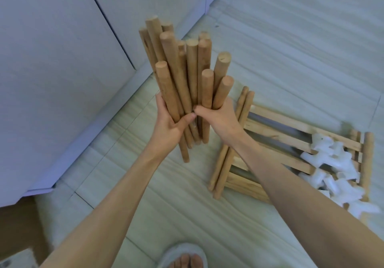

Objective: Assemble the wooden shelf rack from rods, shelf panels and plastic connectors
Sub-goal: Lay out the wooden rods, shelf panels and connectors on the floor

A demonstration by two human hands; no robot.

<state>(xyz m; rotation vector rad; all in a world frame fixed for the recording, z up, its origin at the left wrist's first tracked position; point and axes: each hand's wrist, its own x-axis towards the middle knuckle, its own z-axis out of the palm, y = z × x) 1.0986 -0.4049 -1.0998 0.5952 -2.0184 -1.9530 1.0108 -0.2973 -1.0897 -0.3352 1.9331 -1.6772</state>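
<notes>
A bundle of several round wooden rods (182,74) stands nearly upright above the floor, its ends uneven. My left hand (168,124) grips the bundle from the left, thumb across the front. My right hand (218,118) grips it from the right, thumb meeting the left thumb. To the right on the floor lies a stack of slatted wooden shelf panels (276,130) with round side rods. A heap of white plastic connectors (336,168) rests on the panels' right end.
A white cabinet with a plinth (62,60) fills the left side. The floor is pale tile (291,39). A brown cardboard box (18,226) sits at the bottom left. My slippered foot (185,257) shows at the bottom edge.
</notes>
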